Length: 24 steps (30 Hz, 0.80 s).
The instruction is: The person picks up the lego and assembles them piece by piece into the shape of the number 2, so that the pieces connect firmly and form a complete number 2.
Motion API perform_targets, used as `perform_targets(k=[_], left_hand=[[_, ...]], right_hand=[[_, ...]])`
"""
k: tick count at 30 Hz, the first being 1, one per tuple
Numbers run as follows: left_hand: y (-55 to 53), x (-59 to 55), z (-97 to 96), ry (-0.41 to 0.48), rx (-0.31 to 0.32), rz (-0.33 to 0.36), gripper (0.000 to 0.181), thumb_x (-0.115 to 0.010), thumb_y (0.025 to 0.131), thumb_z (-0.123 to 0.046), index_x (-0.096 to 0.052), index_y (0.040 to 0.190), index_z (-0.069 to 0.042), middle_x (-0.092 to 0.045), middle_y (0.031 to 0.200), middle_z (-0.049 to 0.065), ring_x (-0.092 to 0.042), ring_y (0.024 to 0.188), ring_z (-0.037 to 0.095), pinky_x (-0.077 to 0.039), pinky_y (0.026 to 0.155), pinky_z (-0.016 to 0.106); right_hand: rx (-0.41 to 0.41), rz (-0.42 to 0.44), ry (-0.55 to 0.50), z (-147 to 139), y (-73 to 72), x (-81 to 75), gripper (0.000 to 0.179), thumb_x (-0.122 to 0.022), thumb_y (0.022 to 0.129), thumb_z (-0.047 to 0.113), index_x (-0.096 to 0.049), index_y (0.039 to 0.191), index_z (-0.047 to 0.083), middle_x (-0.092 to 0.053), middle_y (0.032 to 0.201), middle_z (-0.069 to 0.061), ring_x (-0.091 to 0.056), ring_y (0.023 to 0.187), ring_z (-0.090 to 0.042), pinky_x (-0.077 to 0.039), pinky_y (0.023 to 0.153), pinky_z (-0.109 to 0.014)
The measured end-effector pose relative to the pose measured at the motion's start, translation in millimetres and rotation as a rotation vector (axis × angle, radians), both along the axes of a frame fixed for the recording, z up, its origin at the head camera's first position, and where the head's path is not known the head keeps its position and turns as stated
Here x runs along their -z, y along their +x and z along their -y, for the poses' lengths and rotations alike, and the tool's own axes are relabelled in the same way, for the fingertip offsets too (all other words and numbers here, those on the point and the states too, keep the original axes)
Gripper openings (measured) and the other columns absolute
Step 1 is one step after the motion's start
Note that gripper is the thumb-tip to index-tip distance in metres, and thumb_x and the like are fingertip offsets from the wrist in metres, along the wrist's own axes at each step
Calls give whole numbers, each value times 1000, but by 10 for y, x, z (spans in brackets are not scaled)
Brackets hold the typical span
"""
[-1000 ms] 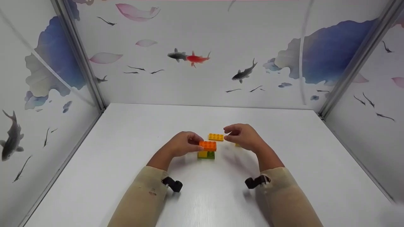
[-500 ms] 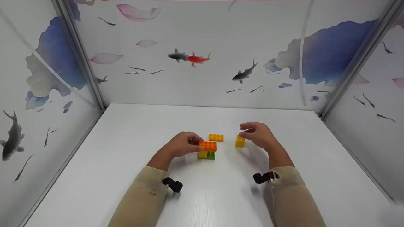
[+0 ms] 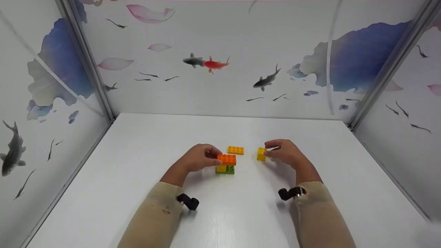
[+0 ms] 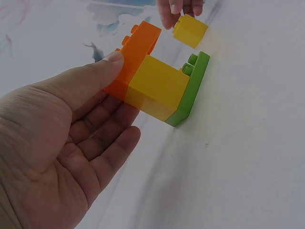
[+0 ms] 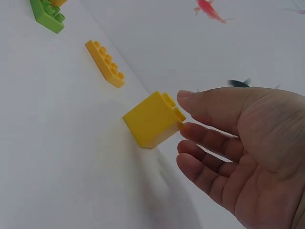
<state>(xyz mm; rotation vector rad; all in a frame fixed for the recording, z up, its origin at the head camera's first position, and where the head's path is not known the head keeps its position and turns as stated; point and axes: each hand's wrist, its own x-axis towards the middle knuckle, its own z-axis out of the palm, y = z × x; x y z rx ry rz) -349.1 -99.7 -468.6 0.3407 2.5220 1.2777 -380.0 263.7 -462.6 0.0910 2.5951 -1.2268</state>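
In the head view my left hand [image 3: 203,157] pinches an orange toy building brick [image 3: 226,159], thumb on its near side. This brick tops a yellow brick [image 4: 159,88], which sits on one end of a flat green plate brick [image 4: 189,90] with studs bare at the other end. Farther right is my right hand [image 3: 284,151], beside a loose yellow brick [image 3: 261,154] standing on the table. The right wrist view has its thumb and fingers spread near the studded top of that yellow brick [image 5: 152,120], not gripping it.
A flat yellow-orange brick [image 3: 235,150] lies behind the stack, between the hands. The white table [image 3: 220,213] meets printed panels with fish and petals at the back and both sides. A black wrist mount [image 3: 188,201] sticks out from the left sleeve, another [image 3: 289,194] from the right.
My right hand has moved right, away from the flat yellow-orange brick, then lowered slightly beside the loose yellow brick. The left hand and the stack have stayed in place.
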Motion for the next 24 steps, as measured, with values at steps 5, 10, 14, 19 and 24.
perform_targets(k=[5,10,14,19,24], left_hand=[[2,-8,-2,-5,3,-3,30,-86,92,-39,-75,119,-32,-71,123,-7,-65,119,19,-56,111,42],[-4,-12,-4,-10,0,5,29,-86,92,-39,-75,118,-32,-71,122,-7,-65,118,19,-56,111,43],[1,-9,-1,-1,3,-3,28,-86,92,-38,-76,117,-31,-71,121,-6,-65,117,19,-56,110,42],[16,-7,-7,2,9,-22,27,-86,92,-36,-76,117,-30,-71,119,-5,-65,116,19,-56,110,41],[20,-9,-9,-2,-1,-16,29,-86,92,-37,-76,118,-30,-71,120,-5,-65,116,20,-57,110,41]], right_hand=[[9,30,-3,-10,-8,63,49,-83,95,33,-69,141,23,-66,145,-7,-64,127,-26,-51,117,-46],[7,31,-4,-29,-17,108,47,-82,95,35,-69,139,22,-67,143,-7,-64,122,-26,-51,115,-44],[-13,12,-3,-35,-14,116,49,-82,95,37,-69,140,20,-68,142,-7,-64,120,-25,-53,110,-41],[-13,6,-1,-26,-16,97,51,-81,96,40,-68,140,19,-68,141,-7,-64,120,-26,-55,105,-37],[-8,3,-11,-5,-16,52,51,-82,94,43,-69,139,21,-68,142,-7,-60,129,-29,-50,116,-47]])
